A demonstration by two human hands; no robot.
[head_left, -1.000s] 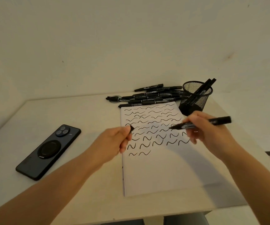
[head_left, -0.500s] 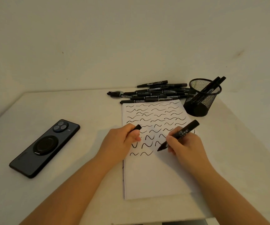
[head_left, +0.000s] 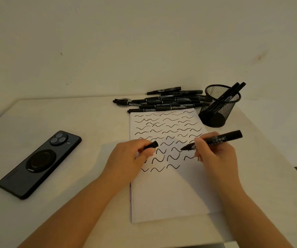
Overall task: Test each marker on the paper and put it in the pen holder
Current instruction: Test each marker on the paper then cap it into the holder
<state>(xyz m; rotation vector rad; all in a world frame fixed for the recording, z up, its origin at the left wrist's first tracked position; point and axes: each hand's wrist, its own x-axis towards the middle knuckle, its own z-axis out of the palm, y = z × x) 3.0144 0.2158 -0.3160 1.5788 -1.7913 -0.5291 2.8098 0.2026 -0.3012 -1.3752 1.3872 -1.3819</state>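
My right hand point(head_left: 215, 156) grips an uncapped black marker point(head_left: 222, 138), its tip pointing left just above the white paper point(head_left: 171, 194). My left hand point(head_left: 128, 158) pinches the marker's black cap point(head_left: 152, 144), a short gap from the tip. Rows of black squiggles cover the upper half of the sheet; the lowest row now holds three. A pile of several black markers point(head_left: 165, 102) lies along the paper's far edge. The black mesh pen holder point(head_left: 219, 108) stands at the far right of the paper with two markers leaning in it.
A dark phone point(head_left: 40, 163) lies face down on the left of the pale table point(head_left: 90, 122). A small round clear disc point(head_left: 123, 102) sits by the marker pile's left end. The wall rises just behind the pile. The table's right edge runs close past the holder.
My right hand lowered the marker, drew a new squiggle in the lowest row, then lifted and swung the tip up-left toward the cap. My left hand stayed over the paper with the cap.
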